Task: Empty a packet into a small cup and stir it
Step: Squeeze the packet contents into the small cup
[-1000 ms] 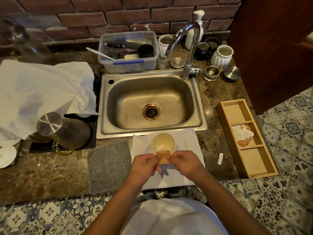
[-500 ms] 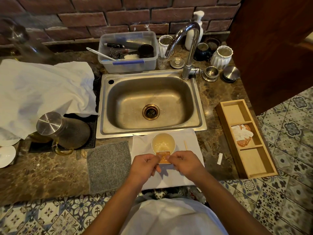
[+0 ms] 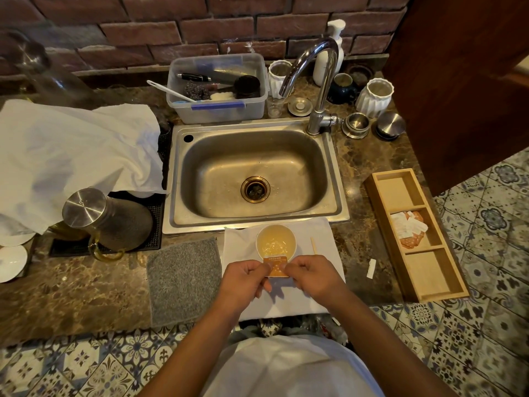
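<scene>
The left hand (image 3: 248, 277) and right hand (image 3: 314, 275) pinch the orange packet (image 3: 277, 266) by its sides, just above the near rim of the cup (image 3: 275, 243). It seems the emptying step; next, stirring needs the stick (image 3: 314, 245) beside the cup.

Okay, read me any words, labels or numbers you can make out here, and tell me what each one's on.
No text here can be read.
Orange packet, pinched between left hand and right hand: a printed strip along its top, too small and blurred.
Packets in the wooden tray: print too small.
Soap bottle: no label legible.
</scene>
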Tool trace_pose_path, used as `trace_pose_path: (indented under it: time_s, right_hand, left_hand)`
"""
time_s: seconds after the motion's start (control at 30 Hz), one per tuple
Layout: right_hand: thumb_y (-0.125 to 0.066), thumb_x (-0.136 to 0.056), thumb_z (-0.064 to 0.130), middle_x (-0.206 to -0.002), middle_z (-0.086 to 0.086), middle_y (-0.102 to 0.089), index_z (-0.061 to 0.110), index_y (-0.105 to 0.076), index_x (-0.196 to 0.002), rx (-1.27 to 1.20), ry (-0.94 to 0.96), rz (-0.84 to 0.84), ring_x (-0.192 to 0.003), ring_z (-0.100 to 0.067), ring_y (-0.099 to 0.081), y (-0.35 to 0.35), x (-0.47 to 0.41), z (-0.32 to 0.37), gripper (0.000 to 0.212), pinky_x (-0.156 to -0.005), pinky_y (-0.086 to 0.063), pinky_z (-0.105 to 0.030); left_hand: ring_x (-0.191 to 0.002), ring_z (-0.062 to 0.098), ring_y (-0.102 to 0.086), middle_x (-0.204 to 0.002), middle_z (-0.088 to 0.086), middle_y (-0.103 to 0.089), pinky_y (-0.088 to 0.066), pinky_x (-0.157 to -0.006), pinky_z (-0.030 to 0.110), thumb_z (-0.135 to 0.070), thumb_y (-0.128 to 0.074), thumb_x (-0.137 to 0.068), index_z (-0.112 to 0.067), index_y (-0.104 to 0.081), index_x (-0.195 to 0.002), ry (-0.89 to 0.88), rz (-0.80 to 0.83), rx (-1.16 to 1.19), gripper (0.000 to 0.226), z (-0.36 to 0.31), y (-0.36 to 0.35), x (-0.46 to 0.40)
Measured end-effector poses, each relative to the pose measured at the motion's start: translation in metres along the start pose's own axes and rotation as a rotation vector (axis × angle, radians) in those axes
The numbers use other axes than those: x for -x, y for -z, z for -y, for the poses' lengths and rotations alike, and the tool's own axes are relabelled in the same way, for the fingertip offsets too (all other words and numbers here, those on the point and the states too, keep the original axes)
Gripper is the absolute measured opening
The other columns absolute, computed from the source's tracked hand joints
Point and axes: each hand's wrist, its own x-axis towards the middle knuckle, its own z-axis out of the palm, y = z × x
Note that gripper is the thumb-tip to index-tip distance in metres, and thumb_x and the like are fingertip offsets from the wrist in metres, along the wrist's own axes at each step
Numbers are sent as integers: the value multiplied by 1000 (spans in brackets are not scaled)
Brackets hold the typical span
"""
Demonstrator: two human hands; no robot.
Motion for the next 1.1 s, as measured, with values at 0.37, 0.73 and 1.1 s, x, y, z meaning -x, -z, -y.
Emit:
trace_pose_path:
  time_s: [0.37, 0.73, 1.1]
  right_hand:
    - [-60, -97, 20, -43, 11, -56, 23, -64, -55, -49, 3, -2, -40, 1, -48, 2, 0, 1, 42, -54, -38, -24]
    - [-63, -98, 20, -44, 4, -48, 22, -65, -46, -207, -61, 43, -35, -4, -39, 2, -3, 2, 52, -41, -32, -18]
    - [-62, -98, 19, -45, 0, -49, 19, -63, -52, -249, -103, 17, -35, -6, -40, 2, -3, 6, 46, -39, -32, -19]
  left_hand:
    - [-41, 17, -44, -52, 5, -65, -35, -39, 22, -17, -64, -96, -8, -66, -61, 44, 1, 42, 37, 2, -1, -4]
    - [-38, 17, -44, -55, 11, -66, -32, -42, 26, -19, -58, -101, -7, -69, -67, 74, 8, 110, 37, 1, -1, -6]
    - [-40, 18, -44, -56, 10, -65, -32, -42, 26, -19, -58, -101, -10, -68, -63, 49, 20, 108, 40, 2, 1, -7]
